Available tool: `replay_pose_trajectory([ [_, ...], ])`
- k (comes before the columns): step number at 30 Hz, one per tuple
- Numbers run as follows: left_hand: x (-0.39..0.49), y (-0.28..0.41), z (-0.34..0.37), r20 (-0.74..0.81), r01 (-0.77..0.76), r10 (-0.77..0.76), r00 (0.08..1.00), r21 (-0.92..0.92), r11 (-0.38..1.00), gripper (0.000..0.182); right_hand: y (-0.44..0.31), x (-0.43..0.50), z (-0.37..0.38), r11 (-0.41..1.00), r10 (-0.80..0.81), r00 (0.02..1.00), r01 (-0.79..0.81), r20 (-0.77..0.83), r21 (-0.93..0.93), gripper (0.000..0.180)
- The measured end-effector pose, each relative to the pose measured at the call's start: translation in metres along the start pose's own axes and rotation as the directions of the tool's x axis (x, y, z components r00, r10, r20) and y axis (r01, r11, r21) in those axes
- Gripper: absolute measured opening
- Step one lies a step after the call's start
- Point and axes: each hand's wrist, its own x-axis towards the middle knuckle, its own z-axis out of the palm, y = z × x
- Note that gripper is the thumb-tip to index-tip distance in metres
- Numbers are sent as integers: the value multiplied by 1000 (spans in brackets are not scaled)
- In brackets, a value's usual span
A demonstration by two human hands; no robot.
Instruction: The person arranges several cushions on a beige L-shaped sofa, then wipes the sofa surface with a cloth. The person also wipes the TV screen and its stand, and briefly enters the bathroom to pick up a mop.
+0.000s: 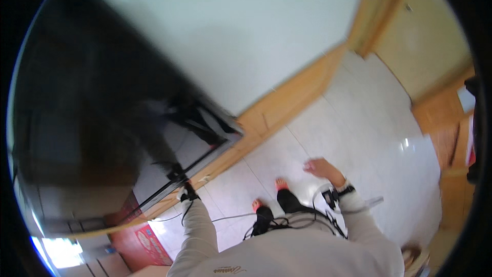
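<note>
My left hand (187,188) is at the lower edge of a large dark glossy screen (96,84), by the wooden ledge (284,111); blur and the dark strap at the wrist hide its fingers, so I cannot tell whether it holds anything. To the right, my right hand (322,169) hangs over the tiled floor with fingers slightly curled and nothing visible in it. A black device (329,199) is strapped near my right wrist. Dark cables (296,221) loop across my waist. My bare feet (281,184) stand on the tiles.
A pale wall rises above the wooden ledge. At the upper right is a yellowish door (426,38) with a wooden frame (380,11). Wooden furniture (438,127) lines the right side. A red printed box (152,244) stands at the lower left, near a bright window (61,252).
</note>
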Motion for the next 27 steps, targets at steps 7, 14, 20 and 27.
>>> replay_pose_trajectory([
  [7,-13,-24,3,-186,72,-73,980,-7,997,31,-9,32,-29,989,146,976,-148,159,-3,42],
  [14,-13,-18,20,-397,281,-277,875,-49,959,32,-28,92,-40,977,84,982,-115,172,178,38],
  [20,-88,23,17,31,138,-142,989,122,983,45,-24,120,-13,961,49,958,-122,281,248,37],
  [27,-195,92,10,-185,32,12,983,233,972,46,-102,113,-60,919,-105,964,0,244,395,28],
])
